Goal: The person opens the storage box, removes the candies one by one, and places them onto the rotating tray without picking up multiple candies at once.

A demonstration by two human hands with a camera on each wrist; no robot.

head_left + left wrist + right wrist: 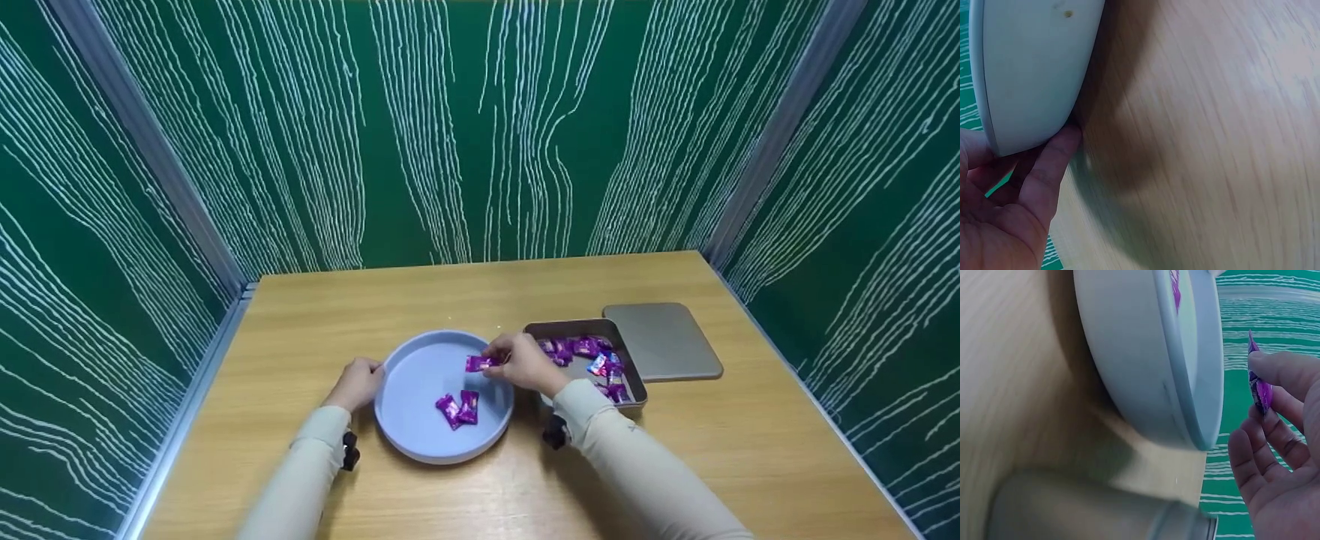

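In the head view a round pale-blue dish [420,442] rests on the table, with two purple wrapped candies [469,407] lying on its floor. My left hand [355,384] grips the dish's left edge; the left wrist view shows the fingers [1050,169] against its outer wall and base. Above the right part of the dish, my right hand [529,365] pinches another purple wrapped candy [477,364] between thumb and fingers. That candy [1260,391] shows edge-on in the right wrist view, apart from the dish wall [1129,354].
Right of the dish stands a rectangular metal tin [636,386] holding several purple candies and a blue-and-red one [598,364]. Its flat grey lid [667,341] lies beside it at the back right. Green panels [495,150] with white lines enclose the wooden table [337,300].
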